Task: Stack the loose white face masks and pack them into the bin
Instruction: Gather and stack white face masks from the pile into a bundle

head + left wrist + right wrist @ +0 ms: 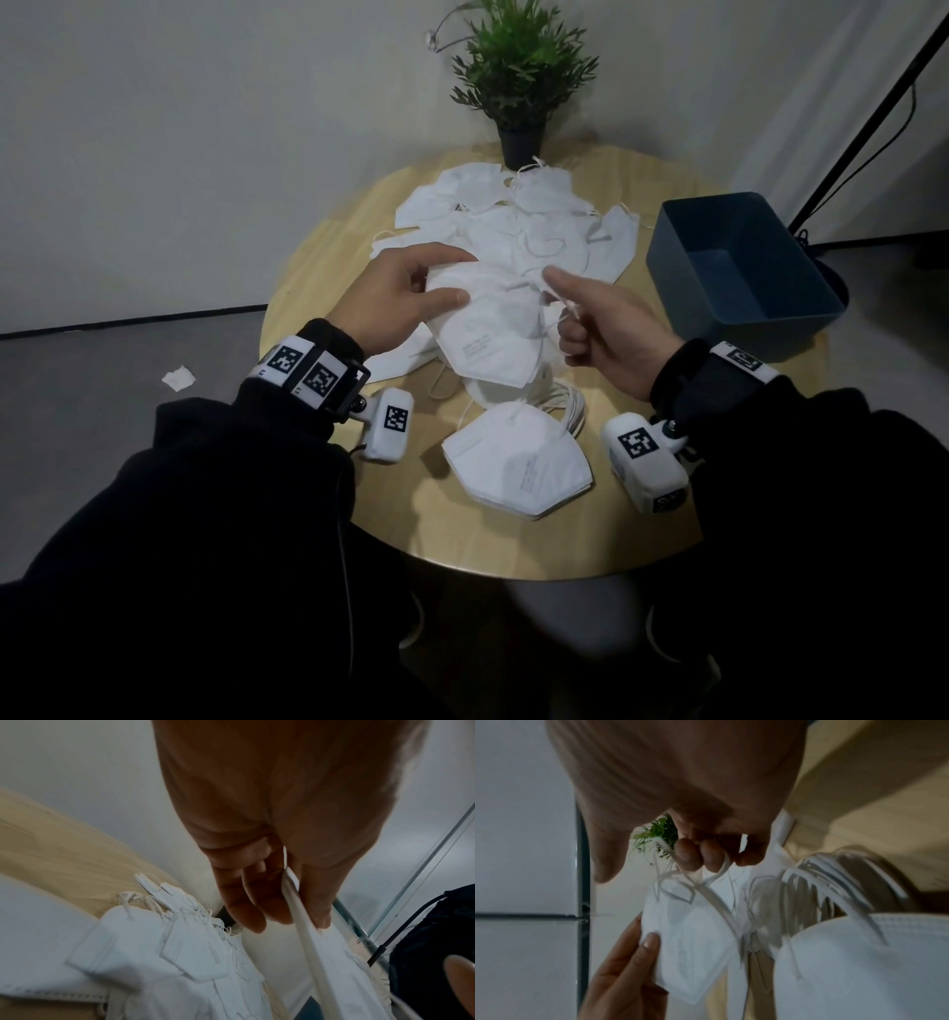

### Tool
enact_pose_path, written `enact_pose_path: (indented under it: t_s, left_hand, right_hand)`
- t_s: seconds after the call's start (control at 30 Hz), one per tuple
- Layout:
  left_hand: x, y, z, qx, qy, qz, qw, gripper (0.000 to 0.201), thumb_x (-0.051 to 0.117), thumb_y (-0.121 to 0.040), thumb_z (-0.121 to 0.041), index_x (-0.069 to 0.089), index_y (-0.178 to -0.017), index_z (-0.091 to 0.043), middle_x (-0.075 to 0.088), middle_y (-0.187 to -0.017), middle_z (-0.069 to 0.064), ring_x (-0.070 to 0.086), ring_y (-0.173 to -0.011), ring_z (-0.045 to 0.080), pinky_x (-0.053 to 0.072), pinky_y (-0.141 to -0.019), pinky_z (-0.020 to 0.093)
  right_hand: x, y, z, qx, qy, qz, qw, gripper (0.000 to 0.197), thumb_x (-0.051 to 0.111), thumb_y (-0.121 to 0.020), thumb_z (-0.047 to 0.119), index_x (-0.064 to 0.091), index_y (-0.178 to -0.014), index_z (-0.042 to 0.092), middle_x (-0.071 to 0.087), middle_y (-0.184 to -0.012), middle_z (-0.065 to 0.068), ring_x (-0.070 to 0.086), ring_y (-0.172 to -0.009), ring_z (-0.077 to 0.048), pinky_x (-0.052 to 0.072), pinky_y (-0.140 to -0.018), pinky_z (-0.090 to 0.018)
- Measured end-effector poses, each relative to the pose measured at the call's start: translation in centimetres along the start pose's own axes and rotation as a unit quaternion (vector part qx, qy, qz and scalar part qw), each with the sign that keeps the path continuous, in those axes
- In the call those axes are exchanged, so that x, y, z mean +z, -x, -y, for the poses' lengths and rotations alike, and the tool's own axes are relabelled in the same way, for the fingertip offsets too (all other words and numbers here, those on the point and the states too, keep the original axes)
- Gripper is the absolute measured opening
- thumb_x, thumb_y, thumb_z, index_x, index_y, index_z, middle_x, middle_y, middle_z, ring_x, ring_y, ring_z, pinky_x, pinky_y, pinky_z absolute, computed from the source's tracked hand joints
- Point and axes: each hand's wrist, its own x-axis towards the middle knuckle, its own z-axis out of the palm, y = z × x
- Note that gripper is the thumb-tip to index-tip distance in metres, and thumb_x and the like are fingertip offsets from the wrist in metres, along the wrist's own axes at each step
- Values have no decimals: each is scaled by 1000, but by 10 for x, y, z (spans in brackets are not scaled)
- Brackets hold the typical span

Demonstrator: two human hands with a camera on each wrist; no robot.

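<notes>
A folded white mask (488,329) hangs above the round wooden table (452,539), held between both hands. My left hand (411,293) pinches its left edge, thumb on top; the left wrist view shows that edge (303,914) between thumb and fingers. My right hand (590,318) has curled fingers hooked in the mask's ear loop (716,870), index finger pointing forward. Below lies a neat stack of masks (518,462) near the front edge. Several loose masks (518,221) are spread over the far half. The dark blue bin (739,272) stands at the right, nothing visible inside.
A potted green plant (521,87) stands at the table's far edge, behind the loose masks. A black stand pole (873,113) leans at the far right. A scrap of white paper (178,379) lies on the grey floor to the left.
</notes>
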Motion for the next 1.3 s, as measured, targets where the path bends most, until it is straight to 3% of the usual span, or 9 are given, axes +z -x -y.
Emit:
enact_pose_path:
  t_s: [0.2, 0.3, 0.4, 0.5, 0.63, 0.8, 1.03, 1.2, 1.3]
  left_hand:
    - [-1, 11, -4, 0, -27, 31, 999, 33, 80, -91, -14, 75, -123, -21, 75, -122, -5, 71, -113, 17, 55, -103, 48]
    - [-2, 17, -5, -1, -71, 40, 997, 33, 79, -92, -16, 74, -124, -21, 73, -124, -10, 69, -115, 12, 54, -105, 45]
    - [-2, 23, -6, 7, -121, 30, 992, 30, 72, -97, -20, 71, -127, -23, 71, -125, -12, 67, -113, 9, 54, -103, 41]
    - [-3, 32, -7, -5, -119, 32, 992, 25, 60, -105, -18, 69, -126, -26, 72, -123, -9, 68, -110, 11, 56, -95, 37]
    - [-7, 48, -12, -75, -43, 51, 995, 23, 56, -106, -7, 72, -119, -18, 77, -114, 1, 74, -100, 23, 62, -89, 41]
    - [6, 72, -15, -161, 22, 123, 979, 16, 67, -98, -1, 70, -114, -2, 70, -83, 12, 72, -71, 29, 64, -76, 42]
    - [37, 93, -11, -265, 12, 189, 946, 14, 68, -96, 1, 54, -99, -3, 68, -85, 32, 78, -71, 33, 61, -60, 37]
    - [44, 93, -6, -270, 16, 182, 945, 19, 71, -95, -1, 52, -94, -5, 67, -67, 18, 78, -82, 42, 59, -60, 37]
    - [44, 91, -3, -267, -10, 169, 949, 17, 76, -92, -2, 58, -92, -1, 72, -75, 26, 77, -76, 37, 61, -63, 41]
  right_hand:
    - [1, 2, -3, 21, 118, -38, 992, 15, 76, -87, 12, 63, -80, 14, 47, -65, -1, 41, -55, -16, 34, -53, -29]
    - [-1, 4, 4, 35, -52, -60, 996, 14, 55, -91, 10, 57, -77, 9, 65, -79, -10, 64, -73, -25, 54, -69, -36]
    - [-1, 10, 13, 30, -172, 2, 985, 19, 47, -91, 17, 47, -73, 13, 50, -62, -7, 55, -57, -25, 54, -65, -34]
    - [0, 12, 11, 3, -46, -17, 999, 21, 58, -94, 9, 50, -76, 17, 34, -58, 1, 36, -47, -16, 42, -56, -31]
    - [-7, 13, 4, -19, 49, -104, 993, 25, 65, -87, -6, 66, -106, 12, 59, -71, -4, 53, -51, -15, 40, -50, -29]
    - [-13, 19, 0, -41, 85, -156, 983, 17, 67, -86, -6, 66, -87, 11, 59, -66, -6, 55, -49, -16, 35, -44, -27]
    - [-6, 23, -19, -2, 202, -71, 977, 10, 70, -87, -5, 69, -93, 3, 61, -62, -4, 58, -51, -15, 41, -46, -26]
    - [-7, 22, -20, 14, 228, -64, 971, 11, 73, -87, -4, 70, -96, 0, 63, -69, -9, 60, -52, -15, 44, -43, -25]
    - [-9, 21, -20, 24, 239, -54, 969, 13, 72, -86, -5, 69, -96, 2, 65, -72, -11, 63, -54, -15, 50, -44, -27]
